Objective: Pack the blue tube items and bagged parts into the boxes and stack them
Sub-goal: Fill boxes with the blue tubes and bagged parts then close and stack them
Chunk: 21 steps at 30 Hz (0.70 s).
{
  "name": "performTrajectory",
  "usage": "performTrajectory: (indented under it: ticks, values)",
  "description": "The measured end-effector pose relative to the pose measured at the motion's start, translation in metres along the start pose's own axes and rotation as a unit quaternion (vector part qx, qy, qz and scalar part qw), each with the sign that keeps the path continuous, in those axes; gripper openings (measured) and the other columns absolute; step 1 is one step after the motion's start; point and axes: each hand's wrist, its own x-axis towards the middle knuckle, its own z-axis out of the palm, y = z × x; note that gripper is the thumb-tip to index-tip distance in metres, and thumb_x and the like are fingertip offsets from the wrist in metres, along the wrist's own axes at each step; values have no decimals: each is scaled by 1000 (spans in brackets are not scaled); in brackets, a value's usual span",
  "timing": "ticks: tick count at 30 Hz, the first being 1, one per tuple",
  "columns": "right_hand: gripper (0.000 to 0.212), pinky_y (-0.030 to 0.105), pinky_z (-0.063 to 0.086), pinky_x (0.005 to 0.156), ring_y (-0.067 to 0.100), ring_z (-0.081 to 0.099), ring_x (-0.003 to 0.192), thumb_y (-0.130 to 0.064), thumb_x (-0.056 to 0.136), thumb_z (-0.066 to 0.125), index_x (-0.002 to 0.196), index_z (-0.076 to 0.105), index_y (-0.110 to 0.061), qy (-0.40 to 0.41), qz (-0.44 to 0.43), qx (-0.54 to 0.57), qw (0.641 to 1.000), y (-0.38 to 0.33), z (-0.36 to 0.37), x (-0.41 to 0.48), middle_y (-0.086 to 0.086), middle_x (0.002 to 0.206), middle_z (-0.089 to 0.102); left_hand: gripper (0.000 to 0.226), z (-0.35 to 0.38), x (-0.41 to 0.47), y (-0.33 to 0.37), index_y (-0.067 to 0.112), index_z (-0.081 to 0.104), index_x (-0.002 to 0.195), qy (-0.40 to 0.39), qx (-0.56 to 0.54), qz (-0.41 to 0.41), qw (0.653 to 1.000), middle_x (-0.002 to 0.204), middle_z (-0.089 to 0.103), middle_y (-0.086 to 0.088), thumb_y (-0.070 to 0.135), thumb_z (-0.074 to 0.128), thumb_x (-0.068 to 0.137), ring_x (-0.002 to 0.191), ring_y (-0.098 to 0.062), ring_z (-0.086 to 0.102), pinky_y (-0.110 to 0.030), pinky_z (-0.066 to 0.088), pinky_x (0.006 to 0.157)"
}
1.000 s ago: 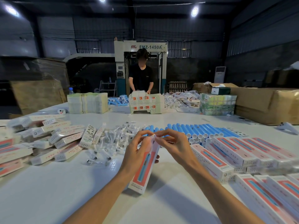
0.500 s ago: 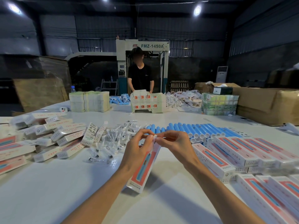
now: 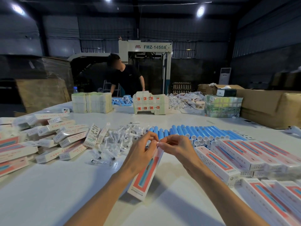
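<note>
Held box [image 3: 147, 173]: we have one long red-and-white carton up on end, its lower end seemingly resting on the table [image 3: 48, 198] and its top tipped away from us.
Left hand [image 3: 140, 154]: our fingers curl round the held box's upper part from its left side, gripping it.
Right hand [image 3: 178, 151]: thumb and forefinger are pinched together on the small white flap at the held box's top end. The other fingers are loosely bent.
Key relation: the held box's long axis runs from near our wrists up to the fingertips, so the flap end lies right at both sets of fingertips. The right hand is the one on the flap.
Step, as we judge it: closing the top flap. The tuck should go down along that axis while the left hand steadies.
Blue tubes [image 3: 203, 133]: a row lying beyond the held box, to its right.
Bagged parts [image 3: 117, 142]: a loose heap just left of the held box's top.
Packed boxes [image 3: 241, 154]: rows to the right of the held box, where we'd guess ours goes.
Risk: a skewed push could crease the flap.
</note>
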Motion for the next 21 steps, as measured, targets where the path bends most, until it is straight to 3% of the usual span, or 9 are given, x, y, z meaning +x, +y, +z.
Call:
performTrajectory:
  ticks: [4,11,15,18,21]
  values:
    - [10,40,63,89,18,76,88,-24,87,84,84,80,-16,-3,-1,-18,1000,-1,1,0,2,86,79,9,1,-4,-2,37,58,101,23,3,-11,1000,80,66,19,39,51,105,54,-4,57,-13,41,55]
    - [7,40,63,88,18,76,86,-23,85,84,83,80,-17,-6,-8,-24,1000,-5,-5,1,2,86,79,6,3,-4,3,35,59,111,58,-43,-19,997,99,72,12,39,58,107,77,-13,74,-29,61,66]
    - [6,45,63,88,22,77,89,-21,86,84,84,81,-16,4,-9,2,1000,-1,-4,0,5,88,79,17,1,-5,5,34,67,115,89,-94,-46,990,107,74,18,41,67,99,93,-6,75,-17,58,73]
    - [8,43,64,88,21,76,91,-26,86,84,84,80,-20,-5,-3,0,1000,0,-4,0,3,89,79,16,2,-7,5,30,72,108,85,-113,-51,989,106,76,14,42,67,97,90,-10,76,-17,57,73]
    - [9,31,61,81,16,76,89,-28,86,84,88,76,-24,6,-15,4,1000,1,-1,-1,-1,90,79,16,1,-7,7,28,73,104,96,-124,-47,986,103,77,13,41,68,95,92,-11,76,-16,57,75]
